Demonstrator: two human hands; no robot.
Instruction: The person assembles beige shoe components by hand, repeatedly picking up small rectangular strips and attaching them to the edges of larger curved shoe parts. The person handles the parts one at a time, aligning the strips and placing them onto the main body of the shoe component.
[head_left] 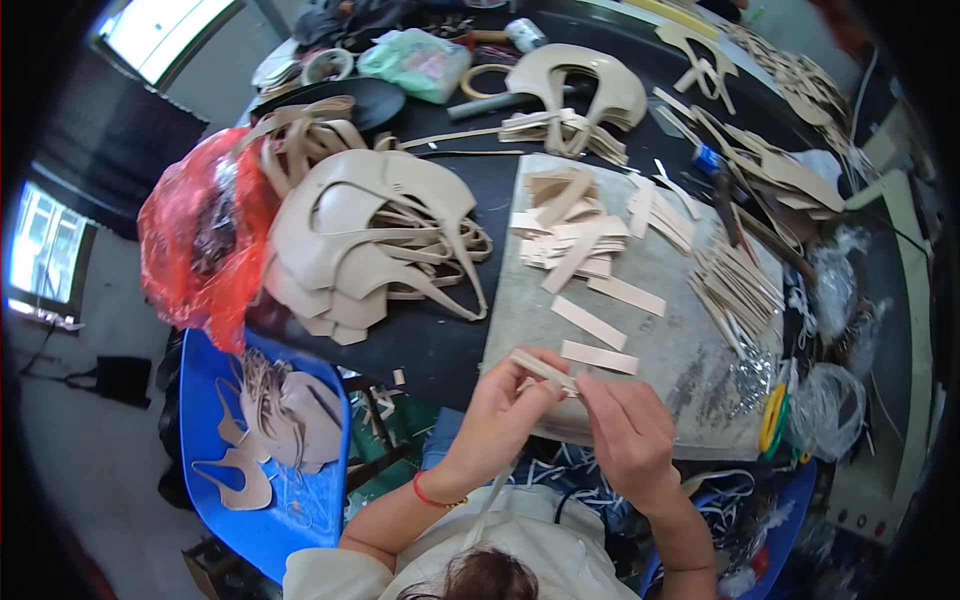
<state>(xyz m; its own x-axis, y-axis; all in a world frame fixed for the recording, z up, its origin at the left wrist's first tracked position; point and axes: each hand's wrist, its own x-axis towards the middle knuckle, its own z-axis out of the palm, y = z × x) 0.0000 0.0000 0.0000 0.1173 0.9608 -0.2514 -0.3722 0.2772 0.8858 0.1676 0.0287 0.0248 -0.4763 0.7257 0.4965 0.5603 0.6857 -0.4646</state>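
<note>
My left hand [508, 405] pinches a narrow beige leather-like strip [540, 367] between thumb and fingers, just over the front edge of a grey work board [512, 320]. At the strip's right end, my right hand [632, 428] has its fingertips pressed together on it. Just beyond the hands, a flat loose strip [600, 357] lies on the board, with another strip [588, 322] behind it. Farther back is an untidy pile of similar strips [575, 240]. The fingers partly cover the held strip, so its exact shape is unclear.
Stacked curved beige pieces [370, 215] lie left of the board, beside a red plastic bag [205, 235]. A bundle of thin strips [735, 285] and yellow-and-green-handled scissors [773, 420] are at right. A blue chair [225, 500] holding cut pieces stands at lower left.
</note>
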